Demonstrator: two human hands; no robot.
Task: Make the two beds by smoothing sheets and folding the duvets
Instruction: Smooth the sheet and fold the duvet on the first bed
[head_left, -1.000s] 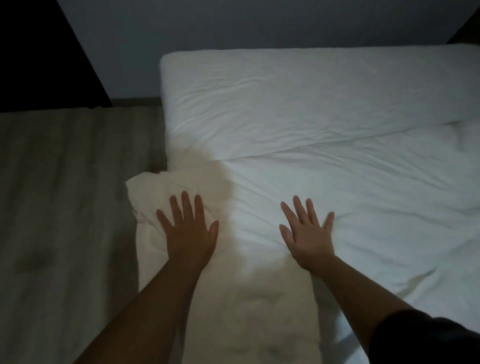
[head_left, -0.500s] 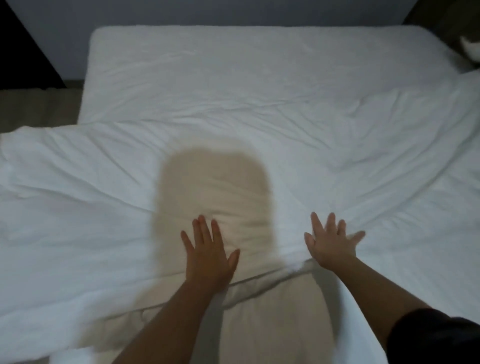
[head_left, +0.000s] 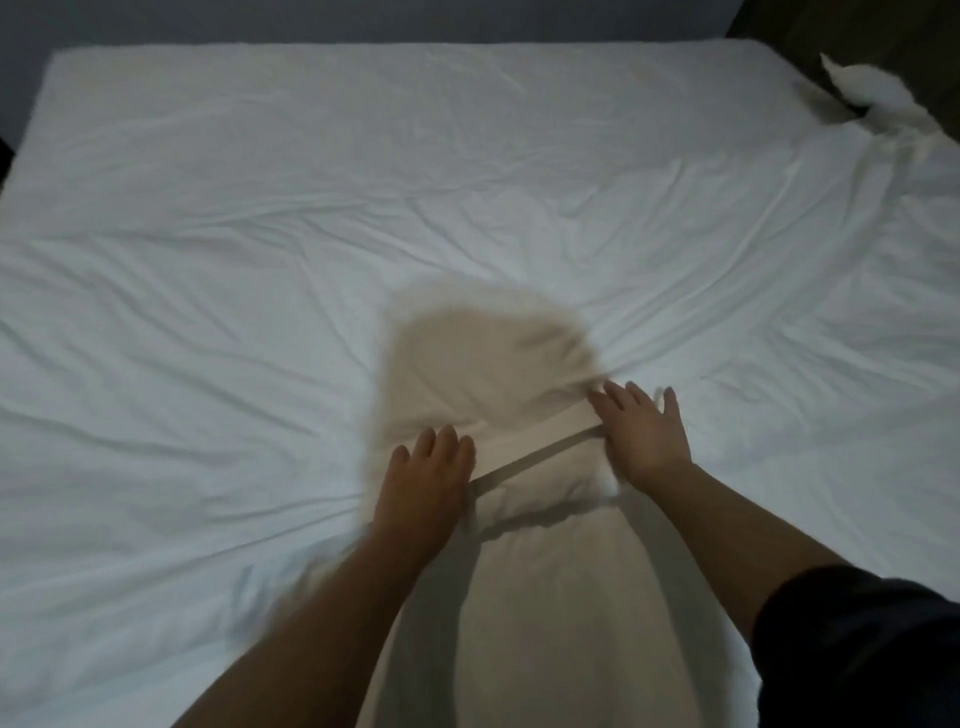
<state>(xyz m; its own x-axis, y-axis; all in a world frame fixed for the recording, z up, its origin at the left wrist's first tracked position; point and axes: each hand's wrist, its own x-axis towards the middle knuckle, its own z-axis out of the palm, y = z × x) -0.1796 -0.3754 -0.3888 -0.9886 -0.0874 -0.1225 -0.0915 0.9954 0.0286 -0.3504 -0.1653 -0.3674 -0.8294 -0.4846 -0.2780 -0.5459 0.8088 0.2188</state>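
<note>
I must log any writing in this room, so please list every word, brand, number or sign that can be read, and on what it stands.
No text can be read. The white duvet, the sheet, the left hand, the right hand and the dark sleeve show no word, label, number or sign.

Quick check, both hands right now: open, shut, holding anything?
Left hand: open, fingers straight, pressing flat on the duvet.
Right hand: open, flat on the duvet, holding nothing.
</note>
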